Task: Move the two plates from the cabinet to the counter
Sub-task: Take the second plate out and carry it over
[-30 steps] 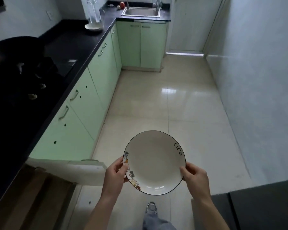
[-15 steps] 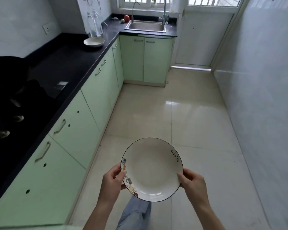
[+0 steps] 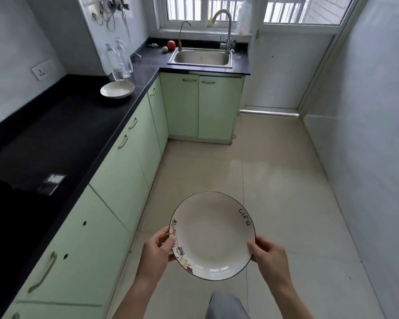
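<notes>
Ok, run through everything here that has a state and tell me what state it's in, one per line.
Held plate: empty, in the air, over the floor.
Left hand: gripping the plate's left rim.
Right hand: gripping its right rim.
Second plate: resting on the counter.
Cabinet doors: closed.
Sink: empty.

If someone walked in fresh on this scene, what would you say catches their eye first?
First, the white plate with a black rim, held level over the floor at bottom centre, the left hand and right hand each taking a grip on opposite edges. Next, the second white plate resting on the black counter at upper left, in front of two clear bottles.
</notes>
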